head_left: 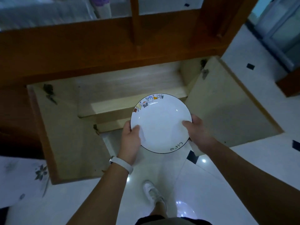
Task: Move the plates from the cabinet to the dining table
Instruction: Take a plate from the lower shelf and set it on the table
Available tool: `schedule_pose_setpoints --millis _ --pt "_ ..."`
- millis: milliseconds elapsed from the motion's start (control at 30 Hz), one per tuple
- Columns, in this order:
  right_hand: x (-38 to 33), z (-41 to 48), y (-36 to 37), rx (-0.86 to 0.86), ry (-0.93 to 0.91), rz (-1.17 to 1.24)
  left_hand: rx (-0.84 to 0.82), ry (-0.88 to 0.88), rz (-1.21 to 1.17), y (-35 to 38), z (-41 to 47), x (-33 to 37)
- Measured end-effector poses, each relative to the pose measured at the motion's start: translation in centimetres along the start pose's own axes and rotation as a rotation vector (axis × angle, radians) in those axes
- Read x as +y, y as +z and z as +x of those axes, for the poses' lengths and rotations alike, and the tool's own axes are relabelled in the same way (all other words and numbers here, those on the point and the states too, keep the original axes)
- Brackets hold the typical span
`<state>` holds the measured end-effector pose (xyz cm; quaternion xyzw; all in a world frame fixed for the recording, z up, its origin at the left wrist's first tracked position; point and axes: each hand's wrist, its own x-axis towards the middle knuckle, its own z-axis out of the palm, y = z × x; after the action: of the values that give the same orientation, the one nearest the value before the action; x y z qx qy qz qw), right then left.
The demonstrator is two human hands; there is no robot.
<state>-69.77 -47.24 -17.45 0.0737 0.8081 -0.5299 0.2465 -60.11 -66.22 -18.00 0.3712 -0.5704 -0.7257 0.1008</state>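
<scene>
A round white plate [159,123] with a thin dark rim, small coloured drawings along its far edge and dark lettering near me is held level in front of the open cabinet [129,88]. My left hand [130,140] grips its left edge, thumb on top. My right hand [197,130] grips its right edge, thumb on the plate's face. The pale wooden shelves inside the cabinet show no other plates from here.
Both cabinet doors stand open: the left door [68,135] and the right door [227,108] jut out on either side of me. A floral tablecloth edge [21,177] lies at the lower left. Glossy white floor tiles [211,184] and my white shoe [151,191] are below.
</scene>
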Motion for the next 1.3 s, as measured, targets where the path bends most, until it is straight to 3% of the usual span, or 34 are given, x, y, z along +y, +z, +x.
schedule_pose_setpoints --millis 433,667,1000,1300 --pt "6.3 -14.6 -17.1 0.366 -0.020 0.204 -0.394 0.067 0.161 13.1 -13.0 -1.7" --pt "14.5 -26.6 -24.1 0.540 0.020 0.319 -0.598 0.156 0.285 17.5 -25.0 -5.6" --pt "28.1 -49.5 -33.4 0.956 0.134 0.552 -1.104 0.146 0.447 26.1 -46.6 -13.8" --pt "36.4 -67.6 -36.0 1.432 0.220 0.708 -1.606 0.109 0.554 31.4 -66.0 -19.5"
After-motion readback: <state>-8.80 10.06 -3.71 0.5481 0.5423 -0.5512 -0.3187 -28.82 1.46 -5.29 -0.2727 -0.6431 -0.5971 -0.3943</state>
